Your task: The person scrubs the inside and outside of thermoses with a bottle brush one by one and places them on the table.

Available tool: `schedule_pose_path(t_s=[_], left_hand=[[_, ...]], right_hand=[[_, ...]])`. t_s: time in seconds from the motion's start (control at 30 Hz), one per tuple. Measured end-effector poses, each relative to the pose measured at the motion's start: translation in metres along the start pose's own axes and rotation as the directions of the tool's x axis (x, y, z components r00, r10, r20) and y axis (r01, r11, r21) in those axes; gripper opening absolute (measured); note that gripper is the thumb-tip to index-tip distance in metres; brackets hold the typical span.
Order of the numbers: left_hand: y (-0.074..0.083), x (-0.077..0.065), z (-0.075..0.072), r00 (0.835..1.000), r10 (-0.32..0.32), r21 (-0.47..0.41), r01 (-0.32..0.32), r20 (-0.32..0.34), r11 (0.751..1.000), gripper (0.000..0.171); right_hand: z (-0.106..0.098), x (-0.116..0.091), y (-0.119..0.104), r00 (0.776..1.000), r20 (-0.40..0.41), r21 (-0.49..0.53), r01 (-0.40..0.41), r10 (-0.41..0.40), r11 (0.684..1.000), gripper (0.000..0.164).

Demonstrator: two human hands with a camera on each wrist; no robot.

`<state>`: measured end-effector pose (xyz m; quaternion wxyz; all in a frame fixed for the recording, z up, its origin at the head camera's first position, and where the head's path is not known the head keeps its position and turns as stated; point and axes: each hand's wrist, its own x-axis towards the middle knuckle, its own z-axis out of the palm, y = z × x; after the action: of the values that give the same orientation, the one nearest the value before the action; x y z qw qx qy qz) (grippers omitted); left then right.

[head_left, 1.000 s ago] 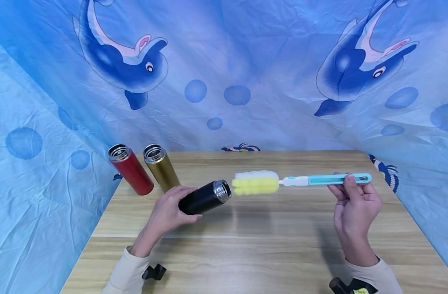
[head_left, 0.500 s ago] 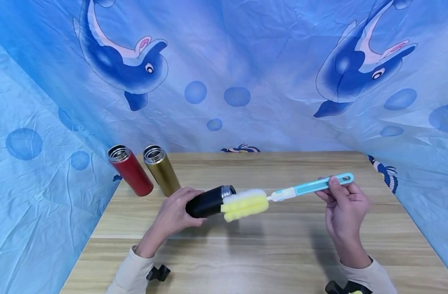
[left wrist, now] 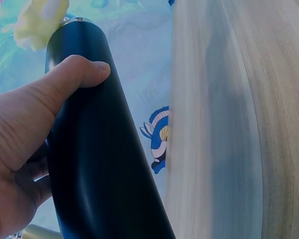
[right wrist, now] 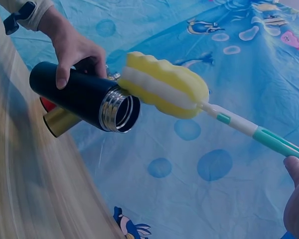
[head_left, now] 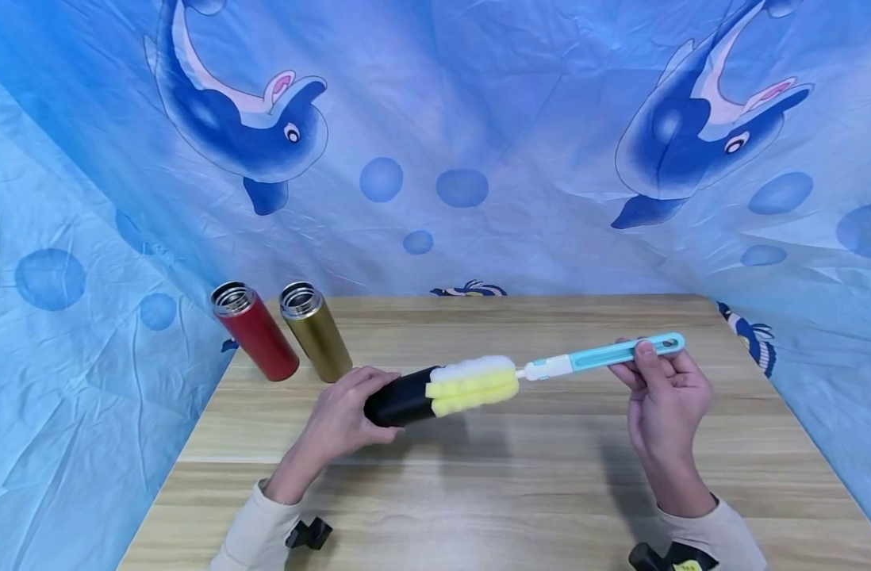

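My left hand (head_left: 346,408) grips a black thermos bottle (head_left: 400,396) round its body, tilted with its mouth toward the right. In the left wrist view the thumb lies across the dark bottle (left wrist: 99,149). My right hand (head_left: 667,396) pinches the turquoise handle of a sponge bottle brush (head_left: 474,385) between thumb and fingers. The brush's yellow and white sponge head overlaps the bottle's mouth in the head view. From the right wrist, the sponge (right wrist: 164,87) shows outside the bottle, beside and above the open metal-threaded mouth (right wrist: 120,112).
A red thermos bottle (head_left: 255,331) and a gold thermos bottle (head_left: 316,333), both lidless, stand at the back left of the wooden table (head_left: 550,492). A blue dolphin-print sheet (head_left: 535,103) hangs behind the table and along both sides.
The brush has moved left and dipped, so its sponge now overlaps the bottle's mouth, then lifted slightly. My left hand has shifted a little right with the black bottle.
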<state>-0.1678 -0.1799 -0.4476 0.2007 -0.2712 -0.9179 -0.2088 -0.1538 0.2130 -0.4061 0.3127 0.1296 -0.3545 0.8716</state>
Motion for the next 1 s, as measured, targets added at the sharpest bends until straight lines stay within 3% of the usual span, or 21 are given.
schedule_pose_path(t_s=[0.1, 0.27, 0.37, 0.7, 0.83, 1.0], left_hand=[[0.0013, 0.0003, 0.0000, 1.000, 0.004, 0.002, -0.004, 0.004, 1.000, 0.072], [0.0026, 0.0007, 0.0010, 0.999, 0.035, 0.023, -0.035, 0.002, 0.999, 0.074], [0.0027, 0.0008, 0.0015, 0.999, 0.044, 0.022, -0.044, -0.003, 0.999, 0.075], [0.0032, 0.0005, 0.0013, 0.999, 0.035, -0.029, -0.035, 0.004, 0.999, 0.073], [0.0038, 0.0005, 0.0006, 1.000, 0.026, -0.040, -0.026, 0.011, 0.999, 0.073], [0.0046, 0.0002, -0.0014, 1.000, -0.009, -0.050, 0.011, 0.029, 0.999, 0.073]], right_hand=[[0.0006, -0.0001, 0.0018, 1.000, -0.014, 0.016, 0.005, -0.004, 1.000, 0.011], [0.0015, -0.0014, 0.0035, 0.999, -0.024, -0.063, 0.041, -0.043, 0.997, 0.022], [0.0013, -0.0016, 0.0043, 0.999, -0.017, -0.027, 0.049, -0.049, 0.998, 0.023], [-0.0021, -0.0027, 0.0072, 0.998, -0.021, -0.053, 0.058, -0.059, 0.997, 0.020], [-0.0036, -0.0020, 0.0085, 0.998, -0.022, 0.000, 0.058, -0.058, 0.998, 0.020], [-0.0043, -0.0013, 0.0100, 0.997, -0.035, -0.057, 0.066, -0.068, 0.996, 0.026]])
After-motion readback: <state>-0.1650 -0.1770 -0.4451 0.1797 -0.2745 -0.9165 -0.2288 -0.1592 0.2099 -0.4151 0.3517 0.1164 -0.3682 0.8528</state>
